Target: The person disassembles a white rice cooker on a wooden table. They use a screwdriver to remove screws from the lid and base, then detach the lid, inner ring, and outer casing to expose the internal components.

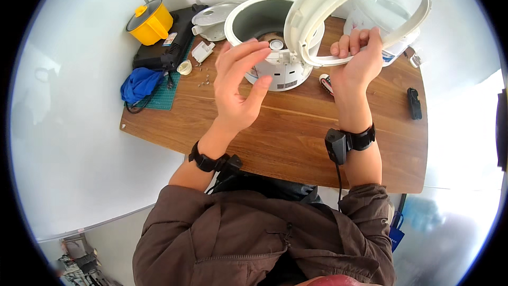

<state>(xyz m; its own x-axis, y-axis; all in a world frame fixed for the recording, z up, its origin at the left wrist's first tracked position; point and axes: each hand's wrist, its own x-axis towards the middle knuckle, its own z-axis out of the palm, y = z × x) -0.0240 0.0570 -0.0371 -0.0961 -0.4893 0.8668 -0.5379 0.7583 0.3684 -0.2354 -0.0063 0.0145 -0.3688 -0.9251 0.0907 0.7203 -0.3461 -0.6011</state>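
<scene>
— While the right hand is clamped on the near edge of the white ring, how is the left hand?
— Its thumb and fingers stand apart, near the left side of the white cooker; I cannot tell whether they touch it.
— And where is the ring?
— Tilted up at the cooker's right side, over the far part of the wooden table, with a yellow pot well to the left

One head-worn fisheye view — steeply downward, from close above hands and wooden table.
</scene>
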